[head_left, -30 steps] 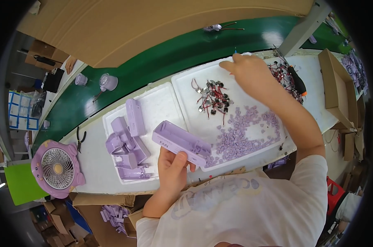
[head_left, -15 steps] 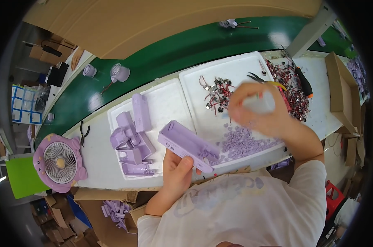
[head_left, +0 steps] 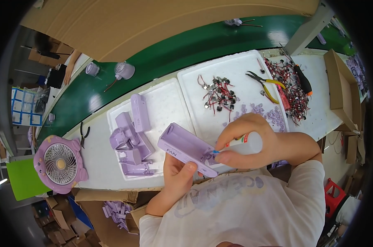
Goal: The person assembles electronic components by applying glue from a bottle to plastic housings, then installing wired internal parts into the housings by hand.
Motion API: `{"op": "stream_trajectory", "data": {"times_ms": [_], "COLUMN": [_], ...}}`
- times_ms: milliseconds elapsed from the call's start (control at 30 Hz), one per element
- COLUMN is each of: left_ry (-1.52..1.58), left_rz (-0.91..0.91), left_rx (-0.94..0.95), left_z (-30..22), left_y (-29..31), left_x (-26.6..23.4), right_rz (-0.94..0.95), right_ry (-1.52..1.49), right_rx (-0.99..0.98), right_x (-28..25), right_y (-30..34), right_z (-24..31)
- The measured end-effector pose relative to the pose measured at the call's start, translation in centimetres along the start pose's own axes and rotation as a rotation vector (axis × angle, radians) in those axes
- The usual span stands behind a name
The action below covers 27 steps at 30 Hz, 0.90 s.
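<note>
My left hand grips a long purple plastic housing from below, tilted with its hollow side up. In my right hand is a small white glue bottle, lying sideways. Its thin blue tip reaches the housing's lower right end, where small inner parts show; whether it touches them I cannot tell. Beyond my right hand, small purple pieces and a bunch of red and black wired parts lie in a white foam tray.
Several purple housings rest in the left foam tray. Yellow-handled pliers, a heap of wired parts and a screwdriver lie to the right. A purple fan stands at left. Motors sit on the green belt.
My right hand has brought the bottle down and left from above the tray to the housing's end. The pliers are now uncovered. Motors on the belt have shifted slightly right.
</note>
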<state>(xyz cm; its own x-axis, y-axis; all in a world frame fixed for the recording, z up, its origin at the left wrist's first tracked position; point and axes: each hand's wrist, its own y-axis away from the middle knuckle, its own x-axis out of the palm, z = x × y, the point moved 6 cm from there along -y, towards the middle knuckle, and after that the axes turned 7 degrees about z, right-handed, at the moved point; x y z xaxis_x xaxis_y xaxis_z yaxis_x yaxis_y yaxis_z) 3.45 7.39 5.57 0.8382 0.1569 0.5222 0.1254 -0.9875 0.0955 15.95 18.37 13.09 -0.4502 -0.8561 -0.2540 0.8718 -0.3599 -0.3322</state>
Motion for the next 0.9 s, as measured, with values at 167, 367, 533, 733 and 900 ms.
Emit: {"op": "stream_trajectory", "data": {"times_ms": [167,367,533,733,900], "left_ry": [0.026,-0.034,0.021,0.021,0.03], "left_rz": [0.043,-0.032,0.028,0.048,0.053], "left_rx": [0.018,0.017,0.019,0.007,0.007], "left_z": [0.0,-0.1,0.2,0.2,0.1], "left_y": [-0.1,0.1,-0.1,-0.3,-0.4], "left_x": [0.2,0.1,0.1,0.1,0.2], "right_rz": [0.011,-0.082,0.026,0.04,0.033], "right_ry": [0.007,-0.09,-0.058,-0.028,-0.08], "right_rx": [0.024,0.182,0.186,0.112,0.158], "right_x": [0.0,-1.9,-1.0,-0.2,-0.2], "right_y": [0.0,0.0,0.0,-0.2,-0.1], "right_z": [0.0,0.0,-0.1,-0.8,-1.0]}}
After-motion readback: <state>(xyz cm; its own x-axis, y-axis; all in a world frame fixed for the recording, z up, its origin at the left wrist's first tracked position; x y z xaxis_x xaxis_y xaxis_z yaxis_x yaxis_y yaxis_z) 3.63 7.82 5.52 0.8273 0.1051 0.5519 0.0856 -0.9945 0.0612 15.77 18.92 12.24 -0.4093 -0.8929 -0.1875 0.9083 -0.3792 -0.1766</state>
